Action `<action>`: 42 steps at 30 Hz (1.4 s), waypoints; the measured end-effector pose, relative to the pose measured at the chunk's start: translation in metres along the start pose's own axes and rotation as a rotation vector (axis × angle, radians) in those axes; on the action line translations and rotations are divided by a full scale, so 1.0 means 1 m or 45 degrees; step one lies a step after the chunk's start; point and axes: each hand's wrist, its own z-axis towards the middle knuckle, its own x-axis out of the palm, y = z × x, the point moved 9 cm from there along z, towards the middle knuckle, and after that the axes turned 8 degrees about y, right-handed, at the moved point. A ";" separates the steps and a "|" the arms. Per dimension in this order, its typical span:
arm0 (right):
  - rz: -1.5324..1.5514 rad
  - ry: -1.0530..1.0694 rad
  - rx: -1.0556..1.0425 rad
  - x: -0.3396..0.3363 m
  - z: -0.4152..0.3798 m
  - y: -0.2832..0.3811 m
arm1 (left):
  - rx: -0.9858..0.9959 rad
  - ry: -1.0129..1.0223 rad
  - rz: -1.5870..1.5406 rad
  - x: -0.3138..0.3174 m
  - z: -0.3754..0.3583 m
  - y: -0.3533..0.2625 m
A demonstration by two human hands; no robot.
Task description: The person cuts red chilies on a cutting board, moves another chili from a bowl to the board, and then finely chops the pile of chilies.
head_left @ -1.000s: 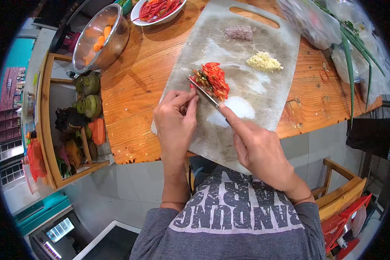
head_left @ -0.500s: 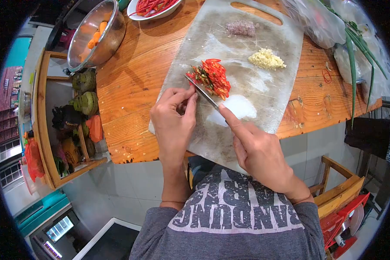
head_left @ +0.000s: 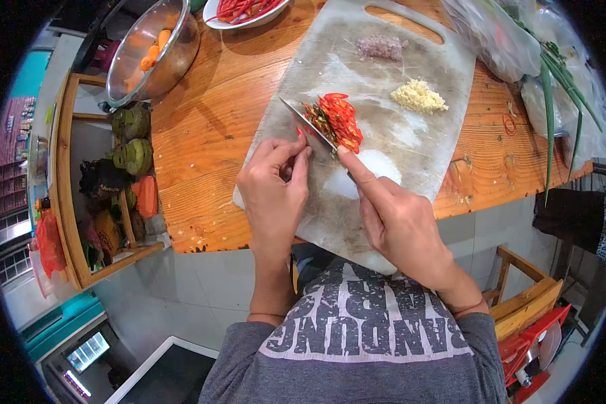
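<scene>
My right hand (head_left: 400, 219) grips a knife (head_left: 308, 126), its index finger stretched along the back of the blade. The blade lies beside a heap of sliced red chili (head_left: 340, 120) on the grey-white cutting board (head_left: 337, 225). My left hand (head_left: 276, 185) pinches a small red chili piece (head_left: 301, 136) just left of the blade. Minced garlic (head_left: 419, 96) and a small heap of chopped shallot (head_left: 382, 47) sit farther up the board.
A metal bowl with carrots (head_left: 136, 74) and a white bowl of red chilies (head_left: 246, 23) stand at the table's far left. Plastic bags (head_left: 508, 50) and green onions (head_left: 549, 121) lie at the right. A wooden chair (head_left: 528, 303) stands below right.
The knife tip has moved slightly up and left, away from the chili heap. The red piece at my left fingertips shows more clearly. The whole view has shifted a little.
</scene>
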 end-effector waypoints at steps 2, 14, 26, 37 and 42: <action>0.023 -0.018 -0.012 -0.001 0.000 0.000 | 0.005 0.019 0.013 0.001 0.000 0.001; -0.073 -0.019 -0.079 0.017 0.010 0.002 | -0.072 0.085 -0.030 0.001 0.003 0.005; -0.024 0.013 -0.008 0.010 0.011 0.004 | -0.074 0.088 -0.069 0.001 0.003 0.007; -0.253 0.016 0.081 0.027 0.022 0.012 | 0.014 0.056 0.021 0.002 0.003 0.003; -0.233 0.049 0.095 0.023 -0.003 0.008 | 0.019 -0.044 0.048 -0.004 0.003 -0.001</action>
